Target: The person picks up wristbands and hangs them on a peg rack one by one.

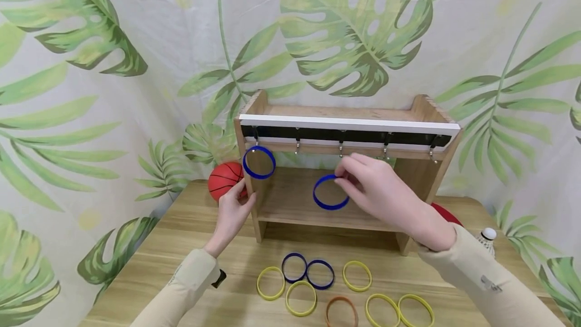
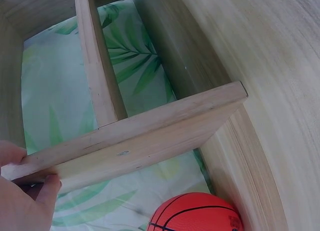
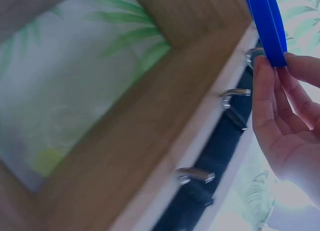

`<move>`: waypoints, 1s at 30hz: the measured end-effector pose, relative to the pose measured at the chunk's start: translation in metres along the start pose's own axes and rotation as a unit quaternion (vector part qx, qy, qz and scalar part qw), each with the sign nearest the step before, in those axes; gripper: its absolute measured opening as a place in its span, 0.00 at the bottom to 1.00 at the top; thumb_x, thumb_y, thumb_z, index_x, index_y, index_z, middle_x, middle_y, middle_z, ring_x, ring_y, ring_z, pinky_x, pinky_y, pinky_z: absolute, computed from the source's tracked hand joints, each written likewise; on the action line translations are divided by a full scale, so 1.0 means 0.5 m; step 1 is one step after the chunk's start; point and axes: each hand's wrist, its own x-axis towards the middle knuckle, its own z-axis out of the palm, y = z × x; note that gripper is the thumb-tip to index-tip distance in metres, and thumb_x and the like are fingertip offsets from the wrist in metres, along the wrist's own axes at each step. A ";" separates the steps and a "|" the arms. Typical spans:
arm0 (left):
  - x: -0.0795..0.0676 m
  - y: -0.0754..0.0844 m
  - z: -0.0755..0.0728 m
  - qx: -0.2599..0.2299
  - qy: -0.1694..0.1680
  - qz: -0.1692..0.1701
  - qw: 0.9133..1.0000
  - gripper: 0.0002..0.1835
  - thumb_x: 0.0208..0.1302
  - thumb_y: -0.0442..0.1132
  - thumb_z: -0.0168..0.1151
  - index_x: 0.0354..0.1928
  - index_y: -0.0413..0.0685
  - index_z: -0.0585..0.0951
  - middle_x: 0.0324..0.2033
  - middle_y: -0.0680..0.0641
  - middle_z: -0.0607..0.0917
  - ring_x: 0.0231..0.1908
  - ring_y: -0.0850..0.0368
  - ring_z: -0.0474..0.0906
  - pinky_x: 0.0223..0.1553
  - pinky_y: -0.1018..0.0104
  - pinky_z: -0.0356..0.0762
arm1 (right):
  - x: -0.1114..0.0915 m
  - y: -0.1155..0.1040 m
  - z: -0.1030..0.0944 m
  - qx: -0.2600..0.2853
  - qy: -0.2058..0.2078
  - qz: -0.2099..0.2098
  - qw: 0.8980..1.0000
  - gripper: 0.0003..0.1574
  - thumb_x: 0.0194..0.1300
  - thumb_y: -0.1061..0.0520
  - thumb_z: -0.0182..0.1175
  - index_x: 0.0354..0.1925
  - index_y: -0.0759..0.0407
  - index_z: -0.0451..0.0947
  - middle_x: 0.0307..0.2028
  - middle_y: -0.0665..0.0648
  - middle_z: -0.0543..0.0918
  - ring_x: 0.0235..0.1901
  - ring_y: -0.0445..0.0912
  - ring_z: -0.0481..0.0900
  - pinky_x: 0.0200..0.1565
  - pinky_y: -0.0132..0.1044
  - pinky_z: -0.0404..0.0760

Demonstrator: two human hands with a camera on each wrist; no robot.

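Observation:
My right hand pinches a blue silicone wristband between thumb and fingers, in front of the small wooden shelf and just below its hook strip. In the right wrist view the same blue wristband stands up from my fingertips, close to the metal hooks. Another blue wristband hangs from the leftmost hook. My left hand grips the front edge of the shelf's left side panel; the left wrist view shows thumb and finger on either side of that panel.
On the table before the shelf lie two blue wristbands, several yellow wristbands and an orange wristband. A red toy basketball sits left of the shelf. To the right are a shuttlecock and a partly hidden red object.

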 end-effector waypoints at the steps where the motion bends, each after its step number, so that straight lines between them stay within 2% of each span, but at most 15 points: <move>1: 0.000 0.000 0.000 0.000 0.000 0.001 1.000 0.24 0.62 0.26 0.63 0.61 0.38 0.79 0.46 0.34 0.87 0.45 0.42 0.86 0.42 0.62 0.87 | 0.014 -0.005 -0.002 0.002 0.001 -0.007 1.000 0.06 0.62 0.64 0.66 0.35 0.57 0.78 0.31 0.50 0.80 0.28 0.37 0.74 0.29 0.27 0.77; 8: 0.000 -0.002 -0.001 0.003 0.001 0.002 1.000 0.23 0.61 0.26 0.64 0.61 0.39 0.79 0.45 0.35 0.88 0.44 0.43 0.86 0.42 0.59 0.87 | 0.091 -0.018 0.008 0.004 0.008 -0.029 1.000 0.04 0.63 0.64 0.66 0.36 0.60 0.79 0.33 0.54 0.82 0.31 0.41 0.78 0.33 0.31 0.81; 14: -0.001 -0.001 0.000 0.002 0.005 0.009 1.000 0.22 0.61 0.26 0.64 0.59 0.38 0.80 0.44 0.35 0.88 0.43 0.43 0.86 0.42 0.64 0.87 | 0.129 -0.014 0.032 -0.003 0.012 -0.025 1.000 0.03 0.65 0.63 0.64 0.34 0.60 0.78 0.29 0.53 0.80 0.28 0.42 0.74 0.31 0.32 0.76; 22: -0.003 -0.002 0.004 0.011 0.013 0.021 1.000 0.22 0.60 0.26 0.64 0.58 0.37 0.81 0.42 0.35 0.88 0.41 0.43 0.87 0.40 0.61 0.87 | 0.142 -0.009 0.056 -0.039 0.007 -0.017 0.999 0.05 0.68 0.64 0.60 0.32 0.60 0.77 0.28 0.54 0.77 0.27 0.43 0.72 0.30 0.33 0.75; 30: 0.000 -0.001 0.001 0.012 0.011 0.019 1.000 0.21 0.60 0.26 0.64 0.58 0.39 0.81 0.42 0.36 0.88 0.42 0.45 0.87 0.40 0.65 0.86 | 0.143 -0.007 0.064 -0.049 0.003 -0.013 0.999 0.06 0.67 0.64 0.60 0.31 0.61 0.76 0.28 0.55 0.77 0.26 0.44 0.72 0.29 0.33 0.75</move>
